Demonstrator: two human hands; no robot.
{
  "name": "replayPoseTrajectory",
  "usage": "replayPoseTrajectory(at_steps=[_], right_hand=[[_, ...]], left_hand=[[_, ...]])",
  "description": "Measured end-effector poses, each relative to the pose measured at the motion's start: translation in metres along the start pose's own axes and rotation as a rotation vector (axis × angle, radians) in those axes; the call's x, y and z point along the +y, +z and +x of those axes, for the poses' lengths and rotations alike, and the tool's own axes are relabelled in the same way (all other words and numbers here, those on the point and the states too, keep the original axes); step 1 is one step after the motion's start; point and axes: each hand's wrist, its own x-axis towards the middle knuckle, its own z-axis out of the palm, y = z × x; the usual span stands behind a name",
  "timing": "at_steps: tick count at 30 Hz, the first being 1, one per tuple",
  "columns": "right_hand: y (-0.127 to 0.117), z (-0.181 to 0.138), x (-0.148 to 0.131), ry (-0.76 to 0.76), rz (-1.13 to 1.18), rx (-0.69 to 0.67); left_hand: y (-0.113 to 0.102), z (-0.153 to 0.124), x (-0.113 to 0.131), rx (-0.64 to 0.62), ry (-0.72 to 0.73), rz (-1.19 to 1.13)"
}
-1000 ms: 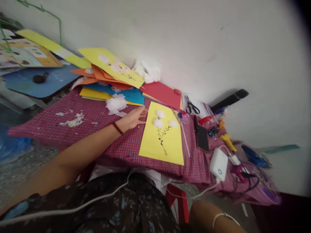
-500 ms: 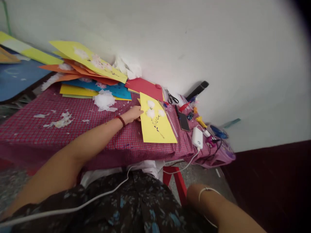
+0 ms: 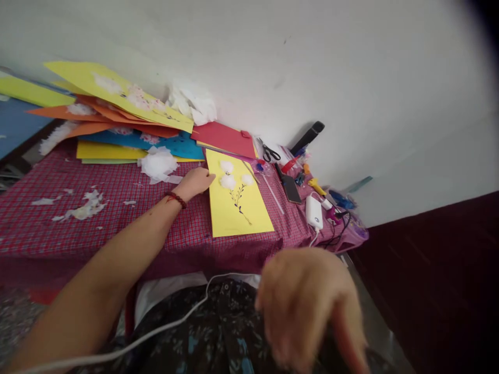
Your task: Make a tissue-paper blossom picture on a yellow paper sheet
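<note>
Head view: yellow card [image 3: 233, 210], seemingly cottony white blooms [image 3: 227, 182].

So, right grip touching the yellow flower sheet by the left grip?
Apart. Head view: the blurred right grip shows below the near edge of the yellow flower sheet, with checked tablecloth visible between them.

One head-worn view, tipped forward and down.
It looks from above the wearer's patterned shirt [image 3: 218, 337], across the tabletop [image 3: 120, 221] to the wall [image 3: 351, 78], whose foot slants down rightward; the right hand [image 3: 307, 304] looms blurred close to the camera, the left hand [image 3: 195, 182] sits farther off, and darkness rounds the upper right corner.
</note>
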Motion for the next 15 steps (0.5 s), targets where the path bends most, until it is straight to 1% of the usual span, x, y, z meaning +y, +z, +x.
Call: replayPoseTrajectory(at_steps=[1,2,5,7,8,9,11,13,14,15], right_hand=[[-0.023,-0.002,0.007,-0.007,-0.047,0.059],[-0.043,-0.006,0.016,0.011,-0.116,0.164],[-0.091,-0.03,0.055,0.232,-0.311,0.526],[-0.116,-0.045,0.082,0.381,-0.413,0.678],[-0.127,-0.05,0.093,0.478,-0.505,0.719],[-0.139,-0.054,0.103,0.587,-0.615,0.725],[-0.162,-0.056,0.114,0.782,-0.845,0.67],[-0.183,-0.055,0.118,0.888,-1.001,0.569],[-0.192,-0.053,0.12,0.91,-1.044,0.523],[-0.199,-0.051,0.122,0.923,-1.07,0.483]], left_hand=[[-0.001,0.0,0.0,-0.003,0.008,0.032],[-0.001,0.0,0.0,-0.005,0.014,0.064],[-0.003,-0.001,0.002,-0.01,0.031,0.164],[-0.003,-0.004,0.004,-0.013,0.035,0.231],[-0.004,-0.006,0.005,-0.01,0.032,0.264],[-0.004,-0.009,0.007,-0.002,0.028,0.296],[-0.003,-0.016,0.011,0.04,0.014,0.355],[0.0,-0.023,0.015,0.117,0.034,0.395],[0.002,-0.026,0.018,0.169,0.093,0.403],[0.006,-0.029,0.02,0.221,0.207,0.397]])
